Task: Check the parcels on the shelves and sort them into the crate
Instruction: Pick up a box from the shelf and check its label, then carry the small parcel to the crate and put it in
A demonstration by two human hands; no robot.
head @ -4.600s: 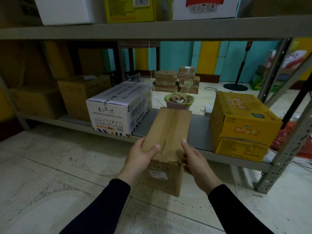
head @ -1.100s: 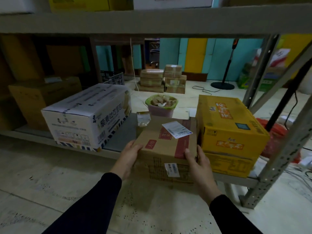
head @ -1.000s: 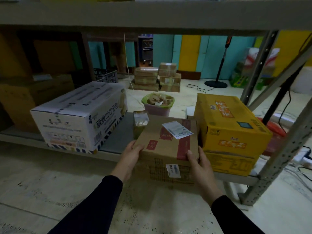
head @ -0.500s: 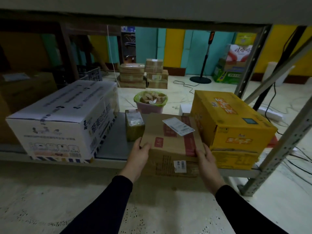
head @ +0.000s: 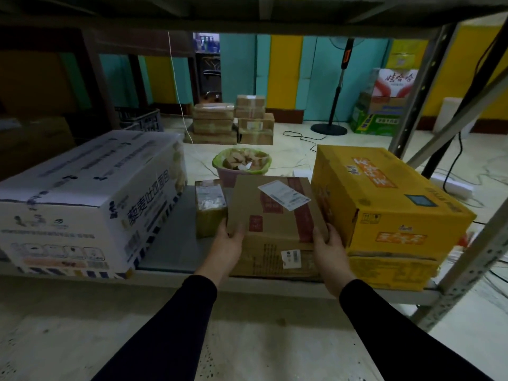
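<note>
Both hands hold the brown parcel [head: 272,215] at the front edge of the shelf [head: 170,251]: the left hand [head: 229,240] grips its near left corner with the thumb on the top face, and the right hand [head: 328,244] clasps its near right edge, fingers curled round the side. The parcel sits on the shelf just left of the yellow box [head: 384,204], seemingly touching it, with a small taped packet [head: 210,207] just beside its left side and the big white box [head: 90,204] well to the left. A white label [head: 284,195] faces up on the parcel's top. The step in hand looks like checking this parcel, either drawing it out or setting it down; which cannot be told. If it goes to the crate, the next move calls for lifting it clear of the yellow box without dragging the packet. A dark crate [head: 143,122] stands behind the white box, on the floor.
</note>
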